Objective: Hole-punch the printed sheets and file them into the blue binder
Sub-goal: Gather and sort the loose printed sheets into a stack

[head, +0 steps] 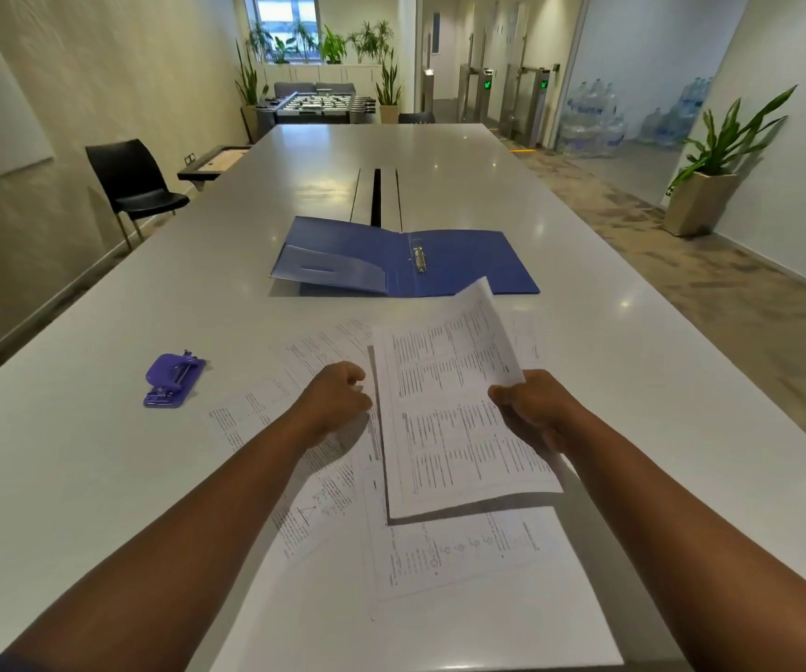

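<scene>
A sheaf of printed sheets [459,409] is held lifted off the white table [100,477], just on the near side of the blue binder [403,259], which lies open and flat with its ring mechanism [419,258] exposed. The right hand [534,409] is seen gripping the sheaf's right edge, fingers curled under and thumb on top. The left hand [342,392] is loosely curled at the sheaf's left edge, over the loose sheets [439,550] spread nearer than the binder; whether paper is pinched by it cannot be told. The purple hole punch [173,379] sits untouched, well to the left of the binder and nearer.

The step in hand is judged to be gathering. It is recommended that the remaining sheets be collected, all edges be squared against the table, and the long edge be fed fully into the punch.

Printed text is present on the sheets but is too small to be read. No brand or label can be made out.
</scene>
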Tool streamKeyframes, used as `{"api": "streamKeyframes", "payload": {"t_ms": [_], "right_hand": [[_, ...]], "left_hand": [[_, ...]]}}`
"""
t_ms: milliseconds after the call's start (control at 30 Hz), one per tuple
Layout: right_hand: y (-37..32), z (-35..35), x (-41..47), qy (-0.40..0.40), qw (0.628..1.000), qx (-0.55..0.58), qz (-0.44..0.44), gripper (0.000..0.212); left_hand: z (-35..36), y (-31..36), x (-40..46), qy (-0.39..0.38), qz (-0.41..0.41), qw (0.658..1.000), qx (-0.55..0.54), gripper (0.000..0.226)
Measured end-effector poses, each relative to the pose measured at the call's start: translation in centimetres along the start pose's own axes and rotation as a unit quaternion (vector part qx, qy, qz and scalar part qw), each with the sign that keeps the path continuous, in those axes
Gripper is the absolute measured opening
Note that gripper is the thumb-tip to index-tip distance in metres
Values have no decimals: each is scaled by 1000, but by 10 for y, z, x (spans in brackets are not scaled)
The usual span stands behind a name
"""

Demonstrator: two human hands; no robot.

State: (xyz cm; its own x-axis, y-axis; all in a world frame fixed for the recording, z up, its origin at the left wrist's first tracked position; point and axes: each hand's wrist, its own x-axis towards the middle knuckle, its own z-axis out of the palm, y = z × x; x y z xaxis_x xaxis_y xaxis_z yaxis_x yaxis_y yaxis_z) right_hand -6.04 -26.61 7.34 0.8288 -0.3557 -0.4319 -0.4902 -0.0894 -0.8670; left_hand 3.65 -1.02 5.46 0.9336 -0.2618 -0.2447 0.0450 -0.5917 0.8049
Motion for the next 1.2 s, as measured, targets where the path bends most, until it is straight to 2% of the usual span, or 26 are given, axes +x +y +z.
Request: {"api": "streamKeyframes", "payload": {"t_ms": [133,200,300,400,500,733,767,900,1067,1133,1200], "right_hand": [[9,5,4,0,1000,7,21,34],[12,7,7,4,1000,15,26,34],[12,9,8,9,999,11,31,35],[13,12,9,18,999,-13,24,39],[15,12,8,19,1000,-19,7,40],[22,11,21,3,999,33,25,35],[23,10,21,0,999,36,24,33],[26,8,21,-10,998,60,28,35],[25,1,19,-28,998,57,21,32],[26,0,18,-29,998,58,24,35],[26,1,19,-26,997,61,26,37]], "left_hand": [[-5,-10,9,-33,-29,996,83,97],[-6,-11,12,-39,-30,991,126,107],[-6,-14,15,-31,-22,986,161,110],[-4,-13,18,-13,-21,989,145,99],[-4,-13,20,21,-33,997,65,81],[-1,-18,22,109,-27,994,-7,10],[-1,-19,21,116,-24,993,-8,7],[1,-20,22,148,-22,987,-53,31],[2,-8,14,166,-47,970,-171,28],[3,-4,10,130,-79,955,-254,27],[1,-5,10,57,-108,945,-305,24]]}}
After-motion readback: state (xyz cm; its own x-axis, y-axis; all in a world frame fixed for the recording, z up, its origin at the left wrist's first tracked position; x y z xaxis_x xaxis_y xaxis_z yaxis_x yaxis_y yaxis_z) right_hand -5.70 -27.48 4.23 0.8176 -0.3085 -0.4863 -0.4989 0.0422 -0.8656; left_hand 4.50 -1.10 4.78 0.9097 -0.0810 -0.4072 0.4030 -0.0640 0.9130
